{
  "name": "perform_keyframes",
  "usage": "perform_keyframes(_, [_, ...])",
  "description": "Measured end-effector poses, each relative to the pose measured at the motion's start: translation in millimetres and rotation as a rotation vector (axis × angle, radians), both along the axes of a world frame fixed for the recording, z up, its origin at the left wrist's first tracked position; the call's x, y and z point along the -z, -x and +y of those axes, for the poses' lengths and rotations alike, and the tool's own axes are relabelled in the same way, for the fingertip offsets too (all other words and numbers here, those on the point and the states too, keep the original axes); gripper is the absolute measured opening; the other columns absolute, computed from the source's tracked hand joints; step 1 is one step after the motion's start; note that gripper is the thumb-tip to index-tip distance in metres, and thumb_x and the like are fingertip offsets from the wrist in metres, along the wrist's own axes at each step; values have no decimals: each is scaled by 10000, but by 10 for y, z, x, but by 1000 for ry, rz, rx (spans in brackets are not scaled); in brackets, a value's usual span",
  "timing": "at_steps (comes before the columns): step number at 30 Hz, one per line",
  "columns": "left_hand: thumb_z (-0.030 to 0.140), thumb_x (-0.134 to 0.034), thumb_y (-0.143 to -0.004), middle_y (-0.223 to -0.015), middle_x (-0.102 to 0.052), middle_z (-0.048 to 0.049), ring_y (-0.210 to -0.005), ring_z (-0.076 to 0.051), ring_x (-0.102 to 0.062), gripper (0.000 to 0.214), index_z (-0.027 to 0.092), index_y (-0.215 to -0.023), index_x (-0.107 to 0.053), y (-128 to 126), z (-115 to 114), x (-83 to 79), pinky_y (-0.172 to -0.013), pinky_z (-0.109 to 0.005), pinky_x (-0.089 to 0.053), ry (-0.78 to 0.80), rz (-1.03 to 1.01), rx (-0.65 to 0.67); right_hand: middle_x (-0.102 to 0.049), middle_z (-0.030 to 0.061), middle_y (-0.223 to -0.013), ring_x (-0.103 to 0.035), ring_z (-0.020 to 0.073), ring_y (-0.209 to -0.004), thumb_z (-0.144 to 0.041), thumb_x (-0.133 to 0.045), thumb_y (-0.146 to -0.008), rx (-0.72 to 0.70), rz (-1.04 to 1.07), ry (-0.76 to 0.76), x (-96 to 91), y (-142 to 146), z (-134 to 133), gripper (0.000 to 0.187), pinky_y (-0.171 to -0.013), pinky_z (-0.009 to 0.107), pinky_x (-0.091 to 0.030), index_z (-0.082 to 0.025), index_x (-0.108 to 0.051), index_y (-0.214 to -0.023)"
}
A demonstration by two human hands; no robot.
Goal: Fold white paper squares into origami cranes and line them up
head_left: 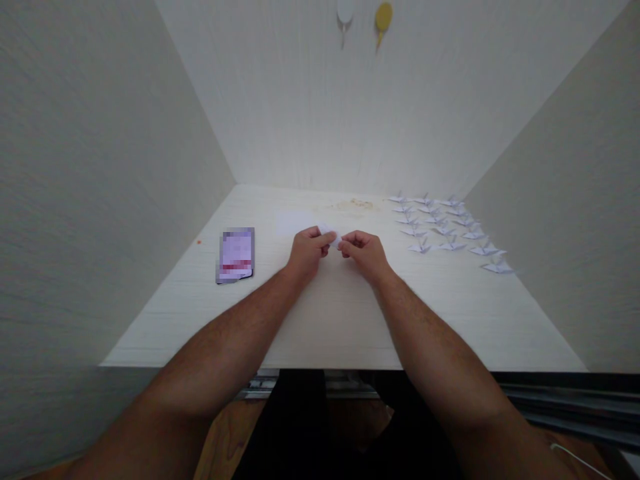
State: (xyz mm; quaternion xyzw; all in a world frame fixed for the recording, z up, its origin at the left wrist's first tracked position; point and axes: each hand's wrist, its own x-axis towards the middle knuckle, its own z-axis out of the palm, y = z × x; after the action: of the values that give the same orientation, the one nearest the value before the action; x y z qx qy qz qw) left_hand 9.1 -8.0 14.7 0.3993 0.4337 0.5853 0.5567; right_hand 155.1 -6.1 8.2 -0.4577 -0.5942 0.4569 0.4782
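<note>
From my end of the head cam, the small white folded paper [327,235] sits dead centre of the frame, just above the tabletop [340,327] as far as I can tell. L hand [307,253] has it pinched betw. thumb and fingers; R hand [366,253] has thumb and index closed on its lower-right corner, other fingers curled under. Exact folds: can't tell, too small + partly covered.

Risks, as I judge it: thin paper, so if R hand pulls while L hand clamps hard, it could tear or crease off-line. If L hand's grip is loose, layers might slip. Right of centre I've got rows of folded paper birds [453,246] — light stuff, so a careless R forearm sweep could scatter them. A flat paper sheet [294,222] lies just left of L hand, upper centre-left — a knuckle could drag it. Phone [237,255], mid-left, is well apart, so low risk.
</note>
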Motion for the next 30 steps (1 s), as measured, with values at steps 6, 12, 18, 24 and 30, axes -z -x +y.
perform_keyframes(6, [271, -760, -624, -521, -486, 44, -465, -60, -394, 198, 148, -635, -605, -30, -23, 62, -451, -216, -269, -34, 102, 14, -559, -33, -572, -441, 94, -535, -383, -701, -679, 34, -47, -62, -21, -29, -9, 233, -531, 253, -343, -182, -600, -621])
perform_keyframes(12, [274, -763, -615, -531, -494, 45, -462, -60, -407, 239, 161, -585, -554, -46, -17, 41, -449, -214, -286, -33, 37, -60, -539, -41, -563, -428, 93, -531, -354, -688, -682, 9, -32, -73, -41, -12, -17, 204, -530, 254, -329, -185, -596, -613])
perform_keyframes(18, [432, -681, -764, -467, -408, 49, -420, -69, -378, 397, 186, -545, -459, -50, -11, 41, -423, -225, -273, -54, 45, -88, -542, -40, -559, -429, 96, -532, -347, -689, -673, 8, -26, -52, -37, -2, -20, 197, -532, 258, -336, -187, -597, -606])
perform_keyframes(24, [638, -569, -813, -556, -540, 3, -434, -96, -459, 478, 185, -664, -535, -1, 17, 32, -405, -229, -279, 26, -96, 90, -583, -19, -609, -491, 120, -580, -354, -673, -709, 109, -10, -123, -20, -10, 9, 180, -571, 273, -394, -191, -621, -654])
perform_keyframes(30, [593, -613, -770, -644, -626, -48, -465, -104, -513, 451, 143, -753, -645, 51, 8, -44, -416, -227, -322, 255, -94, 282, -636, 15, -780, -551, 139, -708, -295, -687, -746, 191, -84, -343, -28, -77, 32, 83, -680, 298, -459, -212, -693, -745])
